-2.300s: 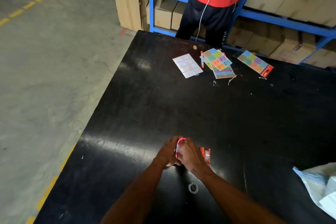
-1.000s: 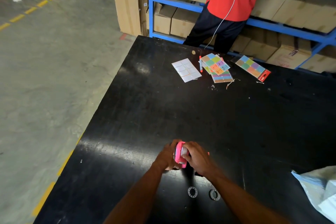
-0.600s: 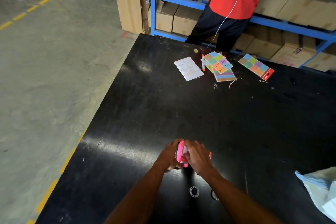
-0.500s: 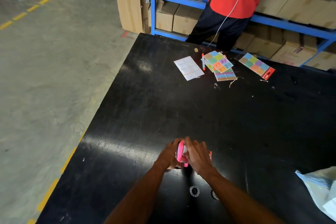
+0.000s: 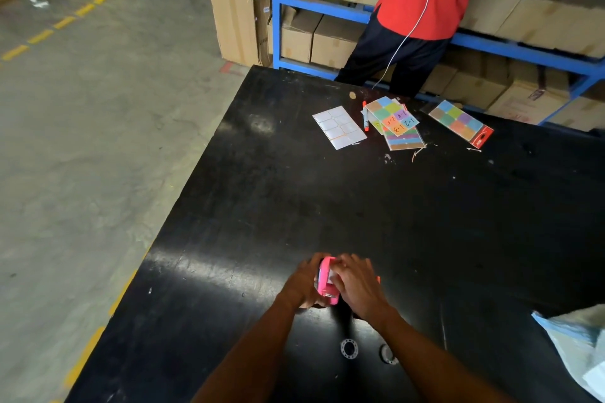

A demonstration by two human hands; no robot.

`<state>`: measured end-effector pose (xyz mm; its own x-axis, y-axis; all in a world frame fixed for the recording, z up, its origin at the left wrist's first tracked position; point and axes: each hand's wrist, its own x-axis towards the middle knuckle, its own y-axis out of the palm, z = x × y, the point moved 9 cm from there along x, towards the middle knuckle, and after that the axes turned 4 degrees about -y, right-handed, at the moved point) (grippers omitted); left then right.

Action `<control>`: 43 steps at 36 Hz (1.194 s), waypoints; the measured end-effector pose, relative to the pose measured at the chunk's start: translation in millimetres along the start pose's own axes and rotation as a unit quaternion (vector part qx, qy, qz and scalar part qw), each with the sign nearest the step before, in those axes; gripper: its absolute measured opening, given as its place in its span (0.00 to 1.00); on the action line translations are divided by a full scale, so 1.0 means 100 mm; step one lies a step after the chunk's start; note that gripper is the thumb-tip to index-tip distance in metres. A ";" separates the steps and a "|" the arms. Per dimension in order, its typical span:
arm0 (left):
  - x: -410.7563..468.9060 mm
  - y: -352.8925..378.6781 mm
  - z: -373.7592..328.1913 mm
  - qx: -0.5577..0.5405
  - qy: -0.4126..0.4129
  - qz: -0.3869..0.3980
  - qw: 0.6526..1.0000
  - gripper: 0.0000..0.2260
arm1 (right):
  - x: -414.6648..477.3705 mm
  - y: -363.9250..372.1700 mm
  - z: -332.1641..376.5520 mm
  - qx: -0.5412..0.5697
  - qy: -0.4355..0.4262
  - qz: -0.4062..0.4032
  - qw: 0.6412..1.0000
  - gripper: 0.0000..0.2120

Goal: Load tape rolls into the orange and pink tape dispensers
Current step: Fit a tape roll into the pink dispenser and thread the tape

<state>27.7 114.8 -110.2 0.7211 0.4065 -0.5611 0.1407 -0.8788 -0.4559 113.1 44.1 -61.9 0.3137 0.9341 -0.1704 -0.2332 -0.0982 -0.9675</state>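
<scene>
The pink tape dispenser [image 5: 326, 281] stands on edge near the front of the black table [image 5: 360, 206]. My left hand [image 5: 304, 281] grips its left side and my right hand [image 5: 357, 288] covers its right side with fingers on its top. A sliver of the orange dispenser [image 5: 378, 279] shows behind my right hand; the rest is hidden. Two small clear tape rolls lie flat on the table below my hands, one [image 5: 349, 349] in full view, the other [image 5: 388, 354] partly behind my right forearm.
At the table's far side lie a white label sheet [image 5: 339, 127], a pen [image 5: 365, 116], and coloured sticker sheets [image 5: 394, 123] [image 5: 460, 123]. A plastic bag [image 5: 579, 347] lies at the right edge. A person in red [image 5: 425, 10] stands at blue shelves with cartons.
Both hands stay closed around the pink dispenser, shifting only slightly. A second tape roll has come into view beside the first since the oldest frame. The person in red leaned right.
</scene>
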 end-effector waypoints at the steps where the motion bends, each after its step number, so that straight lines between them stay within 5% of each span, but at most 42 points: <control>1: 0.00 0.00 0.00 0.002 -0.001 0.000 1.000 0.48 | 0.01 -0.02 0.01 0.001 -0.003 0.000 1.000 0.09; 4: 0.00 0.01 0.00 0.007 0.000 -0.002 1.000 0.48 | 0.05 -0.08 -0.02 -0.011 -0.001 -0.017 1.000 0.07; 11: 0.00 0.00 0.01 0.000 -0.001 -0.003 1.000 0.49 | 0.05 -0.12 0.00 -0.025 -0.001 -0.041 0.999 0.20; 24: -0.02 0.00 0.00 0.001 0.002 -0.001 1.000 0.48 | -0.27 -0.01 0.17 -0.006 -0.031 -0.034 0.999 0.04; 43: 0.06 0.06 0.08 0.005 0.027 -0.014 1.000 0.52 | -0.56 0.12 0.32 0.021 -0.025 -0.107 0.994 0.10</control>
<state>27.4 113.7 -121.8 0.7530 0.4172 -0.5088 0.1561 -0.8645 -0.4778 62.8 1.8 -58.3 0.3146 0.9480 0.0483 -0.2052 0.1176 -0.9716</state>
